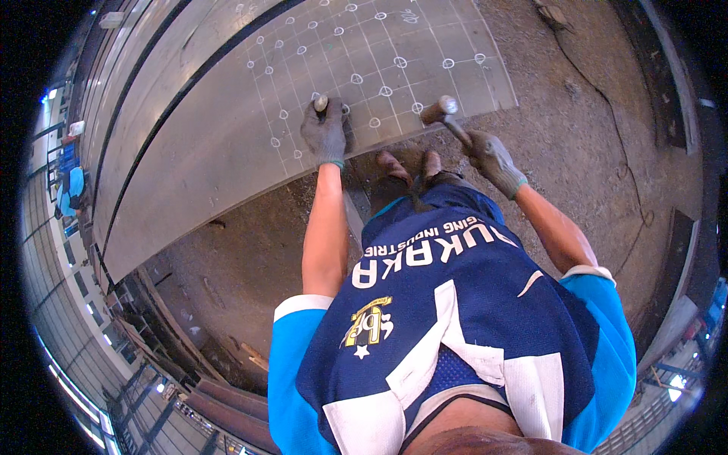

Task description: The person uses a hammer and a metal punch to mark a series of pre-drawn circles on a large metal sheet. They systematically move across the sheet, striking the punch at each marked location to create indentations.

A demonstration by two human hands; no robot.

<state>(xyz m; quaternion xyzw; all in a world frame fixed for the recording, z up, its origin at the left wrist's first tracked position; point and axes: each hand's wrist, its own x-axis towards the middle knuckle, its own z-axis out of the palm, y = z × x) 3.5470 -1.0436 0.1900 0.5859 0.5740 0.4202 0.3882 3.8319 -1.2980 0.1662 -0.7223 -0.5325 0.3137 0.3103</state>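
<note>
- Left hand (324,133), gloved: grips punch (321,101) upright on chalk-gridded steel plate (189,144), upper centre, tip at a circled mark.
- Right hand (493,158), gloved: grips hammer (441,112) handle, head raised beside punch for striking.

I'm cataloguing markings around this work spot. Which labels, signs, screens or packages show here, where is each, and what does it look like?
No packages, screens or posted signs show.
Chalk grid: on the grey metal plate, white lines with small circles at crossings, by the gloved left hand gripping a punch.
Shirt print: white block lettering across the blue shirt front.
Shirt emblem: yellow and white, lower on the chest.
Right hand holds a hammer.
</note>
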